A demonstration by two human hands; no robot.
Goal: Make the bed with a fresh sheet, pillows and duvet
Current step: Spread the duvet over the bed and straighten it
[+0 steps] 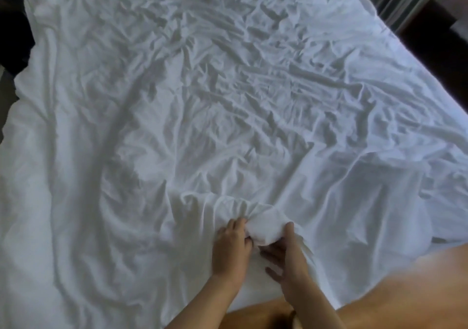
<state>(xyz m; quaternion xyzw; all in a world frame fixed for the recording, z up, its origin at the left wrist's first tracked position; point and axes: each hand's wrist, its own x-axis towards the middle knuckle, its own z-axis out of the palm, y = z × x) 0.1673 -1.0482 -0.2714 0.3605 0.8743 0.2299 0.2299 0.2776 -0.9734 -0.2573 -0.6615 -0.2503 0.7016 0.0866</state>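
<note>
Head view, looking down over a bed. A wrinkled white duvet [202,100] covers nearly the whole bed, creased most heavily across its middle. Both bare forearms enter from the lower edge and meet at a bunched fold [266,227] of the fabric near the closest edge. The left hand [231,247] lies knuckles up, its grip closed: fingers curled into the left side of the fold. The right hand [288,255] stands on edge, thumb along the fold's right side, fingers extended beneath it; its grip is not closed. A tan floor [392,290] shows at lower right.
</note>
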